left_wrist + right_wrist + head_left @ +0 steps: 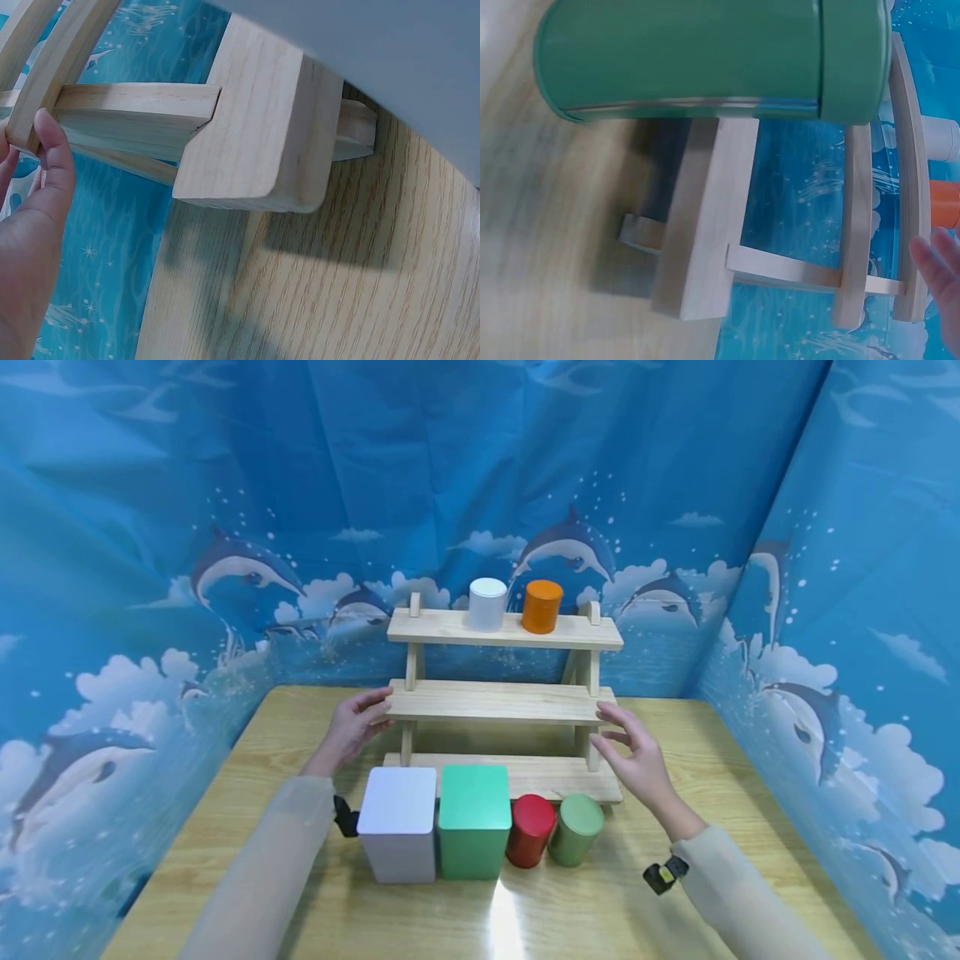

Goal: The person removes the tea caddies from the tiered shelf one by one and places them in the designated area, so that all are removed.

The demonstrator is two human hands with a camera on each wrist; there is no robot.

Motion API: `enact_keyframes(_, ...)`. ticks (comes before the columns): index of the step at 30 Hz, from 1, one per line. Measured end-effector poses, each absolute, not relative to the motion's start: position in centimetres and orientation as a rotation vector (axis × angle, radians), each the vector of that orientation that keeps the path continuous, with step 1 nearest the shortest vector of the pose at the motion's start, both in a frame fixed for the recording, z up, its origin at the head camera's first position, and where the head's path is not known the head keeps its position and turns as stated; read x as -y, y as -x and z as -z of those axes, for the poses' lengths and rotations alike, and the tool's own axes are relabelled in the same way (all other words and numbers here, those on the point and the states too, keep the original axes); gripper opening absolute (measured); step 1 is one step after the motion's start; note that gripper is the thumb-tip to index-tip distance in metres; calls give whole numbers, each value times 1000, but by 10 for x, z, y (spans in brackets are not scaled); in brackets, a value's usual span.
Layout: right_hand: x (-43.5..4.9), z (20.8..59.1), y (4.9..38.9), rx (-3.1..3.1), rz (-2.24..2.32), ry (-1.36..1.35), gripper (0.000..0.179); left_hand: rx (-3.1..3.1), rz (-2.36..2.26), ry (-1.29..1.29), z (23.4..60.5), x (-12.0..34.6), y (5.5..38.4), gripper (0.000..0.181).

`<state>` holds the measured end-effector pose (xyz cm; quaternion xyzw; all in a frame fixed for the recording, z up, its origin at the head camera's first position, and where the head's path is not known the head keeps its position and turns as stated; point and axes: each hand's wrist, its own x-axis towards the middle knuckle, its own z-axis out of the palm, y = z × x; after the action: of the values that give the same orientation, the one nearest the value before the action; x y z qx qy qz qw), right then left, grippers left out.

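Observation:
A three-tier wooden display shelf stands on the table. At the left end of its middle tier, my left hand pinches the board; the left wrist view shows the thumb against the board's end. By the right end of that tier is my right hand, fingers extended and slightly bent; its contact with the wood is unclear. On the top tier sit a white canister and an orange canister. Before the shelf stand a white box, a green box, a red canister and a light green canister.
The wood-grain table runs back to a blue dolphin-print curtain, which also closes in both sides. The boxes and canisters stand in a row close to the bottom tier, between my forearms.

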<state>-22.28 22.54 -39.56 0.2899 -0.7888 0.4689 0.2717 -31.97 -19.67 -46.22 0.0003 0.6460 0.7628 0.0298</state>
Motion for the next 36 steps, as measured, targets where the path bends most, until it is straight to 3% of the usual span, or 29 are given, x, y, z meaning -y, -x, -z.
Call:
enact_keyframes(29,-202,361,255,2179,-1333,-620,41,-1948,-2372,5,461,196,319,46)
enact_keyframes(36,-204,369,279,2176,-1302,-610,41,-1965,-2361,22,459,195,318,42)
